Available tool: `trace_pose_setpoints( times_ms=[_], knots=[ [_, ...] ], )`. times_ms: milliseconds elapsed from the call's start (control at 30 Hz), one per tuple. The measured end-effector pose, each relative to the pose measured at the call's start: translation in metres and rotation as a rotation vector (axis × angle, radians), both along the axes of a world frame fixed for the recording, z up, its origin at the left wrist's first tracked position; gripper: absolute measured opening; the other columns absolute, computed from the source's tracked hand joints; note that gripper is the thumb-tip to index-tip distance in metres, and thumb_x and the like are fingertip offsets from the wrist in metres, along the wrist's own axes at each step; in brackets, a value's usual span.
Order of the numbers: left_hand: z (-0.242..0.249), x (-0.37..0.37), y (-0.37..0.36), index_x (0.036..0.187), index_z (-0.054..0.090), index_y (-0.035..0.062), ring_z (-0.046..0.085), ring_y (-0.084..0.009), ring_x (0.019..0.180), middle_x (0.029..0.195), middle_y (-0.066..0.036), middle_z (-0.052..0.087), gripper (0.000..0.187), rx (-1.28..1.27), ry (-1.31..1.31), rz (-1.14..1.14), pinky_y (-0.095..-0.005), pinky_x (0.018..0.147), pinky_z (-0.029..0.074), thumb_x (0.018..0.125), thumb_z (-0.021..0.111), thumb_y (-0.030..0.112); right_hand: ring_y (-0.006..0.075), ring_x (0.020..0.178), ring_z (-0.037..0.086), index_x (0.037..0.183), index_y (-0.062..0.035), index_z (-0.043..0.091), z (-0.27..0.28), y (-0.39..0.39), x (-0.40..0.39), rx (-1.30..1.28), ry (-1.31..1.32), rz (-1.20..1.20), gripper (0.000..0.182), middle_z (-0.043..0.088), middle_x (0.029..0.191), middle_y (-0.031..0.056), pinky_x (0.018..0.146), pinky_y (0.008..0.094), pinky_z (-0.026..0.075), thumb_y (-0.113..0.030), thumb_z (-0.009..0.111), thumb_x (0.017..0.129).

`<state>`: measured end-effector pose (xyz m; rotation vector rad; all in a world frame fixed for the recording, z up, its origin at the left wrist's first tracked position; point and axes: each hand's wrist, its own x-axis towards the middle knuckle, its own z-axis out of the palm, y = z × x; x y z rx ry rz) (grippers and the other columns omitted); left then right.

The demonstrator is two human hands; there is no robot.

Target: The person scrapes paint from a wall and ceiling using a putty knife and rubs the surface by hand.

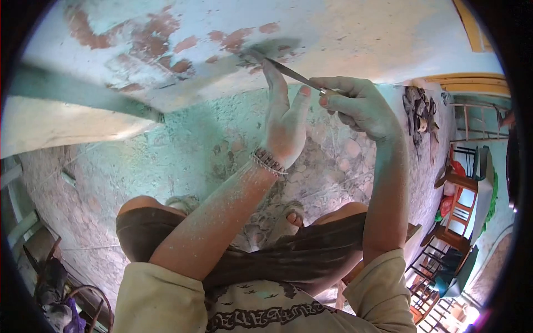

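1. The scraper (294, 76) is a thin, dull-grey metal blade with a bright collar; its far end lies at the wall (355, 33), near the bare patches.
2. The wall is pale blue fading to cream, with reddish-brown patches (155, 36) where the coating is gone and a dark smudge around the blade's end.
3. The right hand (363, 105), in front of the wall, grasps the scraper by its handle, thumb and fingers pinched near the collar.
4. The left hand (286, 122), also before the wall, is loosely spread and grips nothing; its fingertips are by the blade, though whether they touch it is hard to tell.
5. Counts: one scraper, two dusty hands, two feet on the floor below the wall, and more patches than can be counted cleanly.
6. A green ledge (83, 91) juts from the wall's left part. The right hand hides most of the handle.
7. Off the wall's right end are stacked wooden chairs (461, 208), at least two, and a cluster of dark items (419, 114) on the floor.
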<state>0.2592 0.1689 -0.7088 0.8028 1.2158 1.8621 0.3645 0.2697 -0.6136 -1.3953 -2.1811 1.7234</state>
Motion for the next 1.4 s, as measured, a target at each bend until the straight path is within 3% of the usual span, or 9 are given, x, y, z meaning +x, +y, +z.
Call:
trace_pose_setpoints(
  times_ms=[267, 433, 767, 967, 1067, 1133, 1233, 1333, 1400],
  knots=[
    [-0.001, -0.008, -0.011, 0.145, -0.008, -0.0038, 0.029, -0.0177, 0.131, 0.145, -0.016, 0.024, 0.077, 0.007, -0.353, -0.123, -0.0304, 0.109, 0.021, 0.097, 0.046, 0.023, 0.0063, 0.058, 0.049, 0.116, -0.0087, 0.065, -0.023, 0.0, -0.037, 0.11, -0.04, 0.278, 0.036, 0.062, 0.074, 0.0036, 0.049, 0.0225, 0.041, -0.019, 0.066, 0.081],
    [0.007, -0.015, -0.035, 0.146, -0.008, -0.0025, 0.028, -0.017, 0.132, 0.146, -0.012, 0.023, 0.079, 0.003, -0.367, -0.122, -0.03, 0.11, 0.021, 0.096, 0.048, 0.022, 0.0059, 0.057, 0.049, 0.121, -0.0088, 0.061, -0.011, 0.012, -0.021, -0.14, -0.085, 0.311, 0.042, 0.062, 0.076, 0.0012, 0.048, 0.0208, 0.039, -0.023, 0.065, 0.082],
    [-0.006, -0.01, -0.028, 0.147, -0.006, 0.0007, 0.024, -0.0179, 0.137, 0.155, -0.008, 0.009, 0.082, -0.248, -0.565, -0.064, -0.029, 0.11, 0.021, 0.095, 0.051, 0.027, 0.0122, 0.076, 0.057, 0.123, -0.0041, 0.058, -0.018, 0.006, -0.002, 0.063, -0.175, 0.309, 0.044, 0.064, 0.091, 0.0087, 0.068, 0.027, 0.047, -0.025, 0.063, 0.084],
    [0.013, 0.004, -0.01, 0.145, -0.01, -0.0013, 0.02, -0.0229, 0.139, 0.155, -0.014, 0.0, 0.081, -0.121, -0.482, -0.08, -0.0366, 0.111, 0.026, 0.096, 0.048, 0.028, 0.0097, 0.079, 0.056, 0.12, -0.0021, 0.058, 0.059, 0.0, -0.009, 0.193, -0.035, 0.204, 0.038, 0.063, 0.09, 0.0065, 0.068, 0.022, 0.045, -0.015, 0.061, 0.084],
    [0.03, 0.012, -0.002, 0.145, 0.01, -0.0054, 0.028, -0.0311, 0.136, 0.153, -0.02, 0.01, 0.069, -0.076, -0.434, 0.002, -0.0408, 0.108, 0.032, 0.095, 0.049, 0.021, 0.0064, 0.078, 0.056, 0.118, -0.0031, 0.059, 0.106, -0.014, -0.034, 0.437, -0.114, 0.279, 0.035, 0.063, 0.091, 0.0061, 0.068, 0.0179, 0.044, -0.008, 0.059, 0.083],
    [0.015, 0.006, -0.002, 0.143, -0.004, -0.0074, 0.018, -0.0326, 0.139, 0.152, -0.025, 0.005, 0.077, 0.048, 0.041, -0.029, -0.035, 0.111, 0.025, 0.094, 0.05, 0.018, 0.0069, 0.076, 0.057, 0.116, -0.0026, 0.06, 0.111, -0.029, -0.051, 0.622, -0.187, 0.33, 0.034, 0.063, 0.091, 0.008, 0.066, 0.0186, 0.046, -0.009, 0.059, 0.083],
    [0.015, 0.01, -0.001, 0.141, -0.003, -0.0072, 0.025, -0.0301, 0.13, 0.142, -0.024, 0.017, 0.075, 0.161, 0.061, 0.025, -0.0322, 0.105, 0.03, 0.091, 0.05, 0.011, 0.0095, 0.074, 0.061, 0.11, -0.0014, 0.062, 0.072, -0.051, -0.088, 1.05, -0.327, 0.537, 0.031, 0.063, 0.091, 0.0124, 0.065, 0.0214, 0.049, -0.011, 0.06, 0.081],
    [0.034, 0.016, 0.009, 0.14, 0.01, -0.0055, 0.044, -0.0253, 0.114, 0.127, -0.019, 0.038, 0.066, 0.238, -0.253, 0.142, -0.0321, 0.095, 0.041, 0.088, 0.049, 0.003, 0.0198, 0.076, 0.064, 0.109, -0.0006, 0.062, 0.098, -0.061, -0.091, 0.729, -0.361, 0.237, 0.031, 0.063, 0.095, 0.0158, 0.069, 0.0286, 0.051, -0.011, 0.059, 0.08],
    [0.042, 0.007, 0.005, 0.14, 0.017, -0.0048, 0.053, -0.023, 0.107, 0.12, -0.016, 0.049, 0.062, 0.25, -0.448, 0.149, -0.0315, 0.09, 0.047, 0.086, 0.048, -0.002, 0.0257, 0.078, 0.064, 0.108, 0.0024, 0.061, 0.076, -0.047, -0.086, 0.878, -0.063, 0.391, 0.032, 0.063, 0.096, 0.0185, 0.072, 0.0334, 0.051, -0.009, 0.058, 0.078]
  ],
)
